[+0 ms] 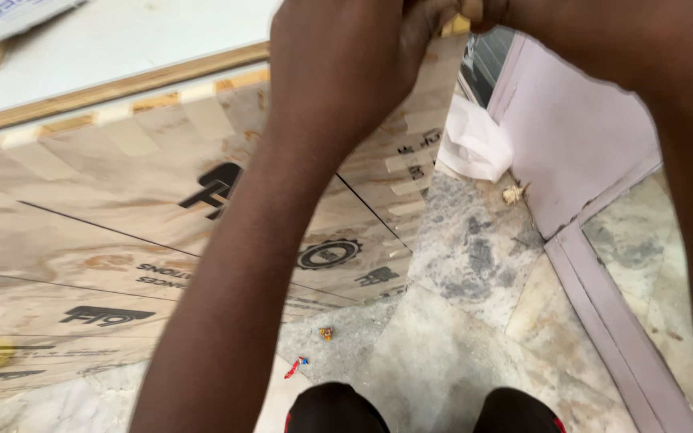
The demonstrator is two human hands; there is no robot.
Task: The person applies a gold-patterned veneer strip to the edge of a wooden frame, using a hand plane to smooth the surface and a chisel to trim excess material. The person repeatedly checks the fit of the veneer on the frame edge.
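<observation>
- My left hand is raised near the top edge of view, its back toward me; the fingers curl in toward my right hand, which is mostly cut off. Whether either pinches anything I cannot tell; the fingertips are out of view.
- The nearest thing below is the plywood sheet, lying flat on the floor under my left forearm, its corner near my shoes.
- I judge the sheet stiff, fairly heavy and awkward alone; best gripped along a long edge, where the layered plies show.
- Its face is pale, swirled grain, matte, with dark printed marks and thin ruled lines.
- The floor is mottled grey stone, smooth-looking, with small colourful scraps.
- A crumpled white sheet looks soft and light, beside a mauve panel.
</observation>
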